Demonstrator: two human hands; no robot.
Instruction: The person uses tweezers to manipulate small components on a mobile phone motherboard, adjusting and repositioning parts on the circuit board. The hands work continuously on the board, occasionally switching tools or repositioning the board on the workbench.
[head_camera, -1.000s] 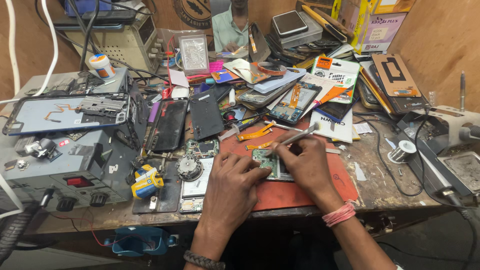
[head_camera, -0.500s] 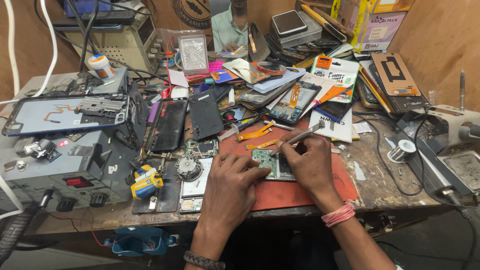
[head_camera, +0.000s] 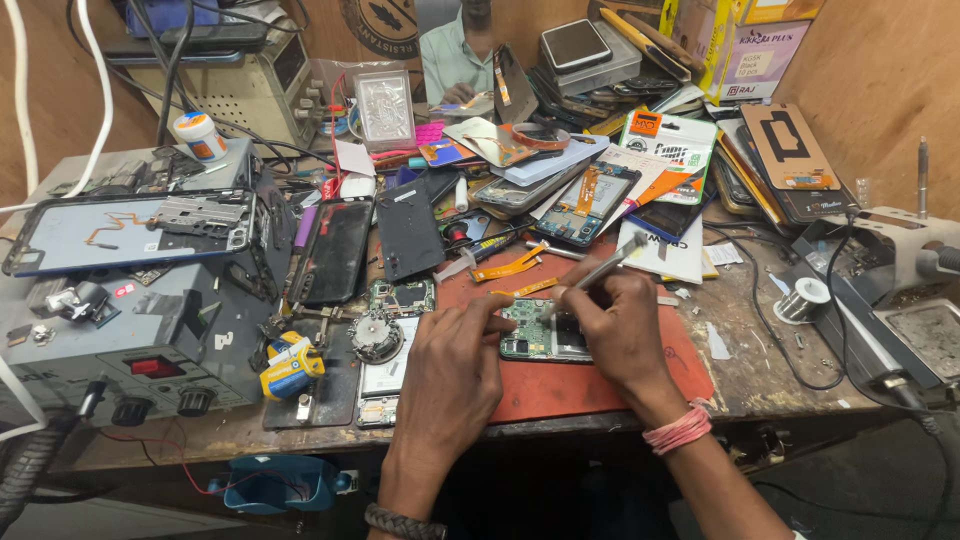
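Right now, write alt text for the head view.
Two bare hands work on a green circuit board on a red mat: the left hand steadies it, the right hand holds a slim metal tool to it. Phone parts clutter the workbench.

A cramped repair bench boxed in by brown board walls.

The worn wooden bench (head_camera: 760, 375) (scratched and stained along its front edge) runs the width of the view, with plain brown board walls (head_camera: 880, 90) rising close behind its back edge and at its right end. At the back left corner a beige bench instrument (head_camera: 235, 85) sits against the wall, white cables (head_camera: 95, 90) hanging beside it. Light falls evenly and warm from above; under the front edge it is dark.
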